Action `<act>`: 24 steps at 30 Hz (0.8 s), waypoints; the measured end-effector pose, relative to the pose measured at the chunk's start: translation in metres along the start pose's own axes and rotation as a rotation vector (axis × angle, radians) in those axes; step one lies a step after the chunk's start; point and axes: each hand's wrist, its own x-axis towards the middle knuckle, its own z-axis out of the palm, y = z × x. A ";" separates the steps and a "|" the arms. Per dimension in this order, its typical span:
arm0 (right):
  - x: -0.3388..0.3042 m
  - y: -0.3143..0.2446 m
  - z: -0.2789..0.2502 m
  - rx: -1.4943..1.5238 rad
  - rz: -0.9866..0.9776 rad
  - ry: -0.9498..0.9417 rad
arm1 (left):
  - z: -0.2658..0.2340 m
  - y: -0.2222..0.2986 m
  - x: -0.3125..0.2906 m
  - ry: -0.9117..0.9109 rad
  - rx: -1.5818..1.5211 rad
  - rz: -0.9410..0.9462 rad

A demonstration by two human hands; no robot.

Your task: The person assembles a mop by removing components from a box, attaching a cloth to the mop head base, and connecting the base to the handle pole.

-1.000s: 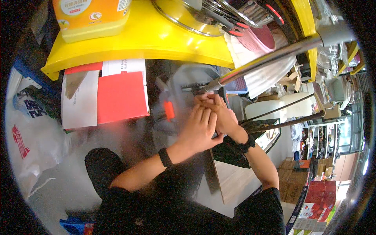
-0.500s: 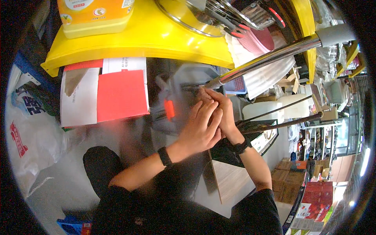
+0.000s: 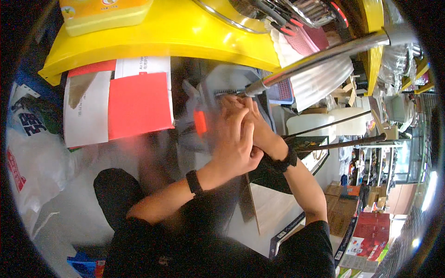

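Note:
A shiny metal pole (image 3: 315, 62) slants across the upper right, its lower end right by my fingertips. My right hand (image 3: 266, 136) has its fingers curled near that end, beside a dark strip with short teeth or bristles (image 3: 228, 92). My left hand (image 3: 232, 147) lies close against the right one, its fingers bent toward the same spot. What the fingers pinch is blurred and partly covered by the hands. Behind them is a grey plastic thing (image 3: 222, 76) with an orange patch (image 3: 200, 122).
A yellow shelf (image 3: 162, 51) holding a yellow jug (image 3: 106, 21) and pans overhangs the far side. Red and white boxes (image 3: 139, 104) stand at left, near a plastic bag (image 3: 41, 162). Thin dark rods (image 3: 343, 144) and a wooden board (image 3: 273, 208) lie to the right.
Both hands have shifted slightly toward the pole's end, and my left fingers are more bent. The toothed strip shows more plainly. The whole view has moved a little.

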 end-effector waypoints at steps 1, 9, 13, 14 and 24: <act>-0.001 -0.002 0.002 0.001 0.013 -0.003 | 0.002 0.001 0.000 -0.010 -0.009 0.001; -0.011 -0.019 0.000 0.248 0.029 0.212 | 0.002 -0.003 -0.005 -0.152 0.021 0.116; 0.000 -0.021 0.003 0.223 0.023 0.199 | -0.001 -0.003 -0.005 -0.079 0.028 0.136; 0.004 -0.020 0.006 0.175 0.032 0.173 | 0.001 -0.004 -0.005 -0.080 0.022 0.138; -0.019 -0.016 0.002 0.143 -0.052 0.075 | -0.002 -0.004 -0.003 -0.156 -0.019 0.162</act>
